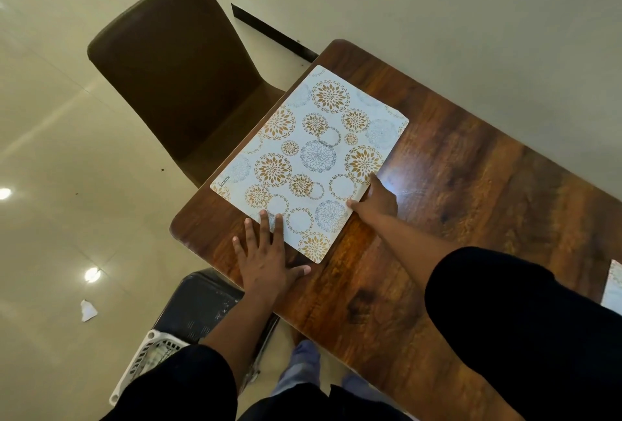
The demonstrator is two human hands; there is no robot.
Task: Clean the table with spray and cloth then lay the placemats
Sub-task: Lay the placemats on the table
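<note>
The placemat (311, 165), a pale rectangular sheet printed with gold and blue-grey floral circles, lies flat on the dark wood-grain tabletop (454, 185), set at a slant near the tabletop's rounded corner at about nine o'clock.

Nearest the camera, two forearms in black sleeves reach up from six o'clock. The left hand (266, 259) lies flat with straight, spread fingers, palm on the wood and fingertips (264, 218) over the near edge of the placemat; its grip is open, pressing rather than holding. The right hand (377, 202), at about four o'clock of the placemat, meets the sheet's right-hand edge, thumb tip on the printed surface; the fingers are hidden behind the hand, so whether that grip is pinching the edge or only pushing it cannot be told.

At the frame's three-to-four o'clock edge, the corner of a second pale patterned mat (613, 289) rests on the same tabletop, well apart from the first.

Below the tabletop's near edge, toward seven o'clock, stands a dark stool-like seat (198, 306) with a white slotted plastic basket (144, 360) beside it. A scrap of white paper (88, 310) lies on the glossy cream tiled floor (50, 151) at eight o'clock.

Farthest, at eleven o'clock, a brown padded chair (175, 67) is tucked against the tabletop's far side beside the placemat.
</note>
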